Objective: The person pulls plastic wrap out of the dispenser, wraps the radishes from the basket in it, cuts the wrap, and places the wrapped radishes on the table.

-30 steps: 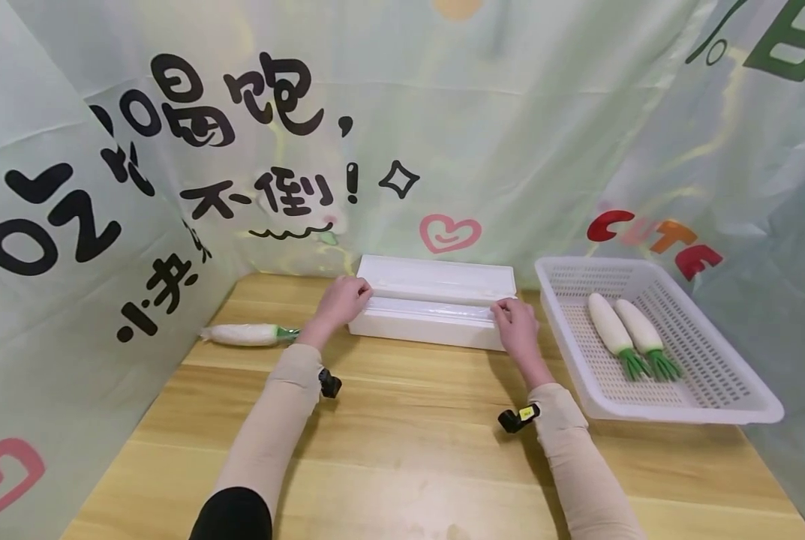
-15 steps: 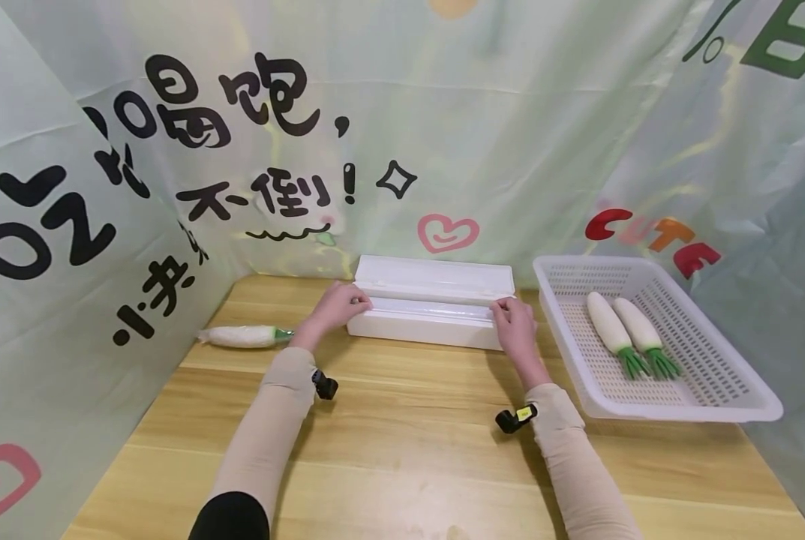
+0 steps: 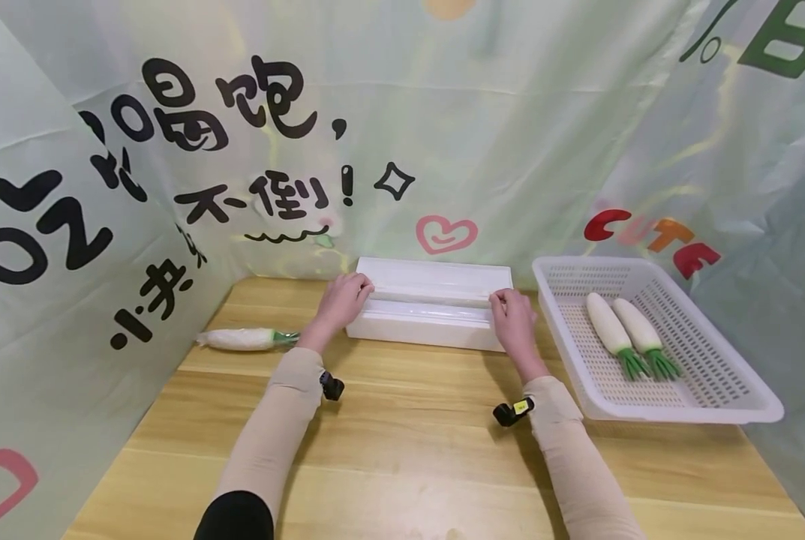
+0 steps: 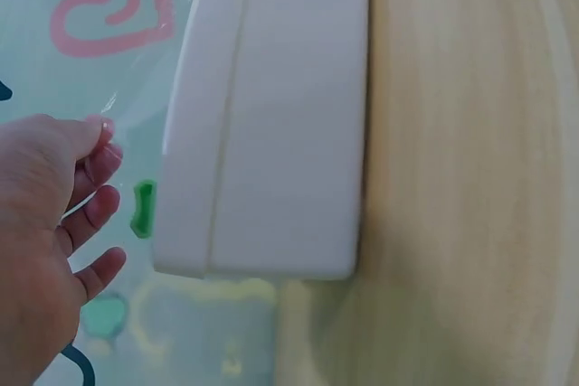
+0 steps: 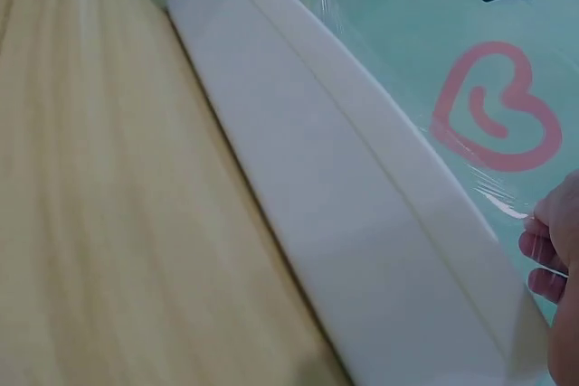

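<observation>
A long white cling film box [image 3: 422, 331] lies on the table with its lid [image 3: 436, 276] raised at the back. My left hand [image 3: 343, 301] is above the box's left end, thumb and fingertips pinching one corner of the clear cling film [image 5: 493, 201]. At the other end my right hand [image 3: 514, 324] pinches the opposite corner. Between the two hands the film stretches thin and see-through over the box, plainest in the right wrist view. Most of the roll inside is hidden.
Left of the box lies a white radish [image 3: 240, 339] in clear film, its green end near the left wrist. On the right, a white plastic basket [image 3: 686, 415] holds two white radishes with green stalks. A printed cloth [image 3: 503, 165] hangs behind the table.
Both hands have risen slightly from the box's opening, the film's edge coming up with them. The left hand first shifted a little left, then back. Box, basket and radishes stay put.
</observation>
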